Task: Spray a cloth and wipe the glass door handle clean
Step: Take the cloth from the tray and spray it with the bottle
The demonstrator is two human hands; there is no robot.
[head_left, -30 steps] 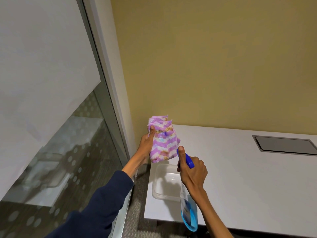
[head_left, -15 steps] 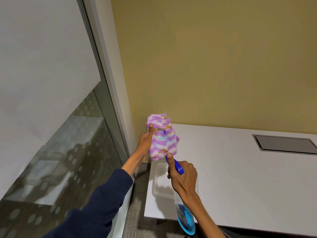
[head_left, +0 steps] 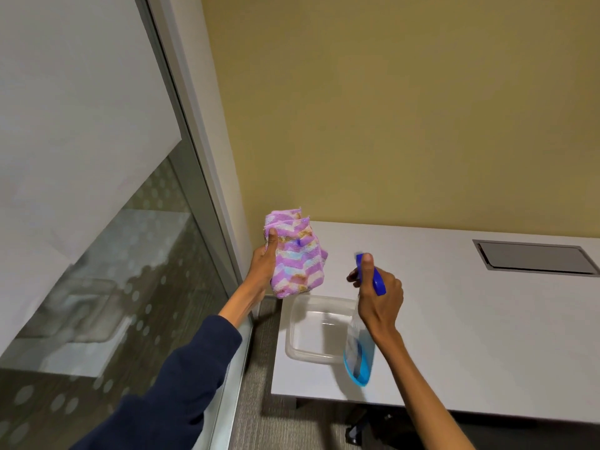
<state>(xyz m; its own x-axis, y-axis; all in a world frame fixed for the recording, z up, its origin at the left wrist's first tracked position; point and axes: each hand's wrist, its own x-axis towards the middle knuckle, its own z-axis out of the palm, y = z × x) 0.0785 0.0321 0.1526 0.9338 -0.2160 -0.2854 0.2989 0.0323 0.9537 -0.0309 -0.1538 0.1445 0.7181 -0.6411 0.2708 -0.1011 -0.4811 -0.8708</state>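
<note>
My left hand (head_left: 264,266) holds a folded purple, white and orange zigzag cloth (head_left: 293,254) upright above the table's left end, thumb pressed on its front. My right hand (head_left: 378,293) grips a spray bottle (head_left: 360,352) with a blue trigger head and blue liquid, held a short way to the right of the cloth, nozzle toward it. The bottle's lower part is blurred. The door handle is not in view.
A clear plastic tub (head_left: 316,326) sits on the white table (head_left: 470,336) below my hands. A grey cable hatch (head_left: 532,256) lies at the table's back right. A glass partition with frosted film (head_left: 97,222) and its metal frame stand to the left; a yellow wall is behind.
My right hand drew the spray bottle back to the right, away from the cloth, after holding its nozzle close against it. The left hand and cloth stayed nearly still.
</note>
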